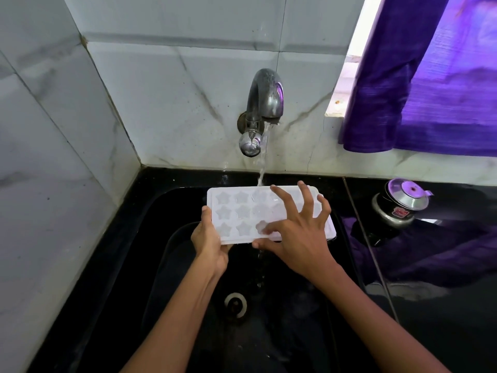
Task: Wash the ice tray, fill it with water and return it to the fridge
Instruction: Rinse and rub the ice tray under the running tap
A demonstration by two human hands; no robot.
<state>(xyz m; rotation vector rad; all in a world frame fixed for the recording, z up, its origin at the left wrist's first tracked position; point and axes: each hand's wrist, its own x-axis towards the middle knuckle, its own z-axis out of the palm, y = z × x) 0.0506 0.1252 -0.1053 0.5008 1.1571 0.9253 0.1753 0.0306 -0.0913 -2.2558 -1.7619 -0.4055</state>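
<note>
Wash step underway: ice tray (236, 211) held over the black sink (166, 211) under the running tap (265, 98). Left hand (208, 243) grips its near-left corner; right hand (298, 232), fingers spread wide, rubs the star cells. Filling and return to the fridge remain.

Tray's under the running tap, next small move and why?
Probably rub the right hand on across the star cells: the left hand grips the tray by its left end, water lands on the far edge, and the right fingers are spread over the right-side cells.
</note>
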